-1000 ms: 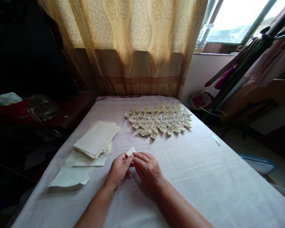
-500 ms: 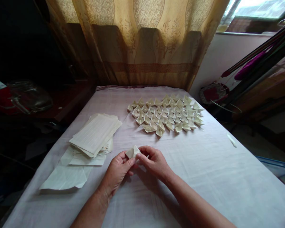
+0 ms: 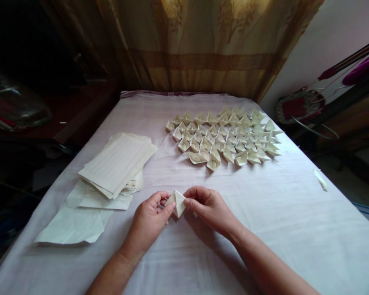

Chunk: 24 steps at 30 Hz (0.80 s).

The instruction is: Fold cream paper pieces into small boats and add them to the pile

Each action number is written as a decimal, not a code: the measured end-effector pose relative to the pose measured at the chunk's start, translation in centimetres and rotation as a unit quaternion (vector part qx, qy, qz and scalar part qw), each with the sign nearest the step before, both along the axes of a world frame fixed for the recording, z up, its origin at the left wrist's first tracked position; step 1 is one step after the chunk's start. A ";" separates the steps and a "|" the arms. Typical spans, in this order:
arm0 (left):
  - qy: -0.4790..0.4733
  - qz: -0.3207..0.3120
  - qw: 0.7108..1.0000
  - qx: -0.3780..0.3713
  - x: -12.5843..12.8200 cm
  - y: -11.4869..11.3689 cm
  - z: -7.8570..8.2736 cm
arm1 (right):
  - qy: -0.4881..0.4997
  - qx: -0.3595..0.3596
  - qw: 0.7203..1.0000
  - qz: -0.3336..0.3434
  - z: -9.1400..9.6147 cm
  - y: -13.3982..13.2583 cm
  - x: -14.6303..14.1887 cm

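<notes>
Between my two hands is a small folded piece of paper [image 3: 178, 203], now a flattened diamond with a crease down its middle. My left hand [image 3: 152, 213] pinches its left corner between thumb and fingers. At the right corner, the thumb and forefinger of my right hand [image 3: 207, 205] are closed on the paper as well. Beyond the hands, several folded paper boats [image 3: 213, 141] stand in close rows on the cloth. A stack of printed paper sheets [image 3: 118, 162] lies to the left, with a loose pale sheet [image 3: 72, 225] under its near end.
A white cloth [image 3: 264, 229] covers the table. Near its right edge lies a small white scrap [image 3: 320, 180]. A patterned curtain [image 3: 190, 69] hangs behind the far edge. On a dark surface at left sits a clear plastic container [image 3: 15, 102].
The folded paper has gone from a peaked, boat-like shape to a flat diamond as my fingers shifted on it. The camera view has tilted down and closer to the table.
</notes>
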<state>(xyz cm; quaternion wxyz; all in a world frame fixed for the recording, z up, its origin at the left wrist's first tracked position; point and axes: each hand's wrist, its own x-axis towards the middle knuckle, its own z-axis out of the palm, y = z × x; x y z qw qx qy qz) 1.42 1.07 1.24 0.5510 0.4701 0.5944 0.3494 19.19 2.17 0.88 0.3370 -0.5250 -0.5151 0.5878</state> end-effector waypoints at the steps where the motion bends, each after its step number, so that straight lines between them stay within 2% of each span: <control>1: 0.007 0.003 1.000 0.002 0.1 0.0 -0.1 | 0.000 0.001 1.000 -0.006 -0.1 0.0 0.1; 5: 0.024 0.004 1.000 0.008 0.2 -0.1 -0.4 | 0.006 0.006 0.999 -0.046 -0.6 -0.1 0.0; 10: 0.006 -0.015 1.000 -0.026 0.0 0.1 -0.4 | 0.014 0.000 0.999 -0.047 -1.0 0.0 0.1; 12: 0.006 -0.020 0.999 -0.041 0.0 0.2 -0.4 | -0.013 0.027 0.999 -0.045 -1.0 -0.2 0.1; 15: 0.029 -0.015 0.999 -0.027 -0.2 0.1 -0.6 | -0.117 0.126 0.984 -0.050 -1.2 -0.6 -0.1; 17: 0.089 -0.008 0.996 0.028 -0.4 0.0 -0.8 | -0.195 0.206 0.958 -0.052 -1.3 -0.9 -0.3; 19: 0.179 -0.002 0.976 0.127 -0.6 -0.3 -0.9 | -0.246 0.266 0.930 -0.054 -1.4 -1.0 -0.5; 21: 0.254 -0.016 0.936 0.243 -0.9 -0.5 -0.9 | -0.281 0.305 0.908 -0.063 -1.6 -1.0 -0.6; 24: 0.317 -0.096 0.868 0.370 -1.0 -0.9 -0.8 | -0.325 0.342 0.879 -0.068 -1.7 -0.8 -0.4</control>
